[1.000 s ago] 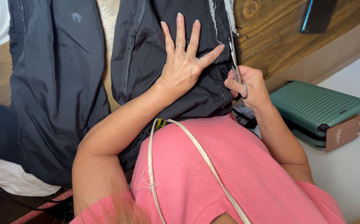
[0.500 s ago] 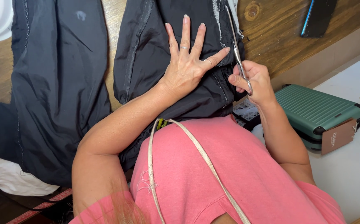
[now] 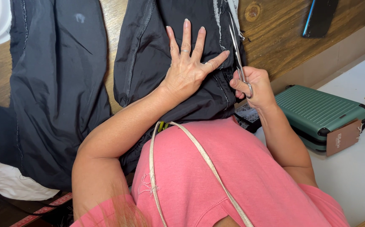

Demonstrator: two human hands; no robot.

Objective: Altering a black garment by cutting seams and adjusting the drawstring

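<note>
Two hands: left hand (image 3: pixel 186 73) centre frame, right hand (image 3: pixel 252 86) just right of it. One pair of scissors (image 3: pixel 238 63). Two dark garment pieces: one (image 3: pixel 58 96) at left, one (image 3: pixel 157 50) at upper centre. One green suitcase (image 3: pixel 317 113) at right. One dark phone (image 3: pixel 319 17), upper right. One white cloth (image 3: pixel 16 185), lower left.

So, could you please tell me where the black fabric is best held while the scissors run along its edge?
Press flat on the black fabric beside the seam, coming from the left as the left hand does; the scissors in the right hand occupy the frayed right edge.
</note>
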